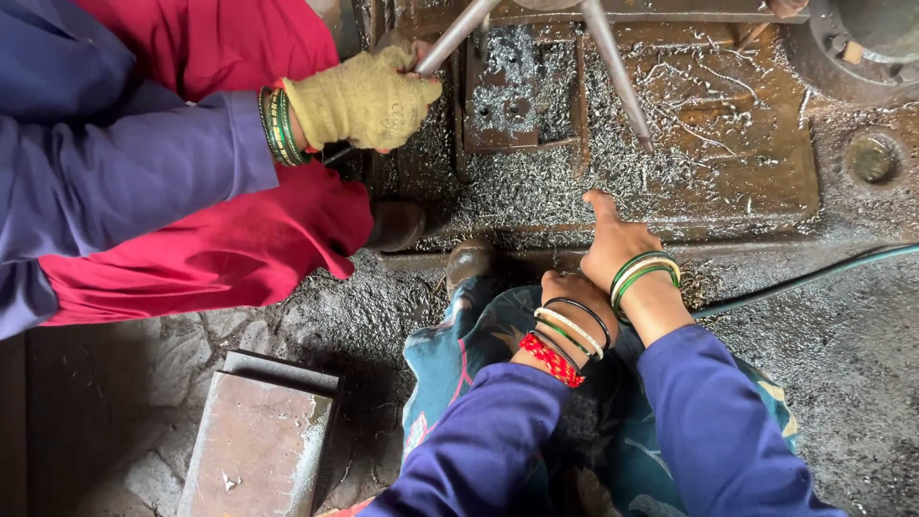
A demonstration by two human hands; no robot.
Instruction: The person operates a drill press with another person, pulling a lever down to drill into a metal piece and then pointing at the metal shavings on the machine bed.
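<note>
Blue sleeves reach forward from below, over a patterned teal skirt. Left of the fingers lies a rusty rectangular steel block (257,442) on the floor. My left hand (572,299) is curled shut, empty, just behind the right hand (613,247), whose fingers (601,203) stretch together onto the swarf-covered iron machine base (728,163). Beyond them to the left, a co-worker's yellow-gloved hand (364,98) grips a grey steel lever rod (458,36). Heaped silver metal shavings (536,187) suggest much cutting done; they remain unswept.
</note>
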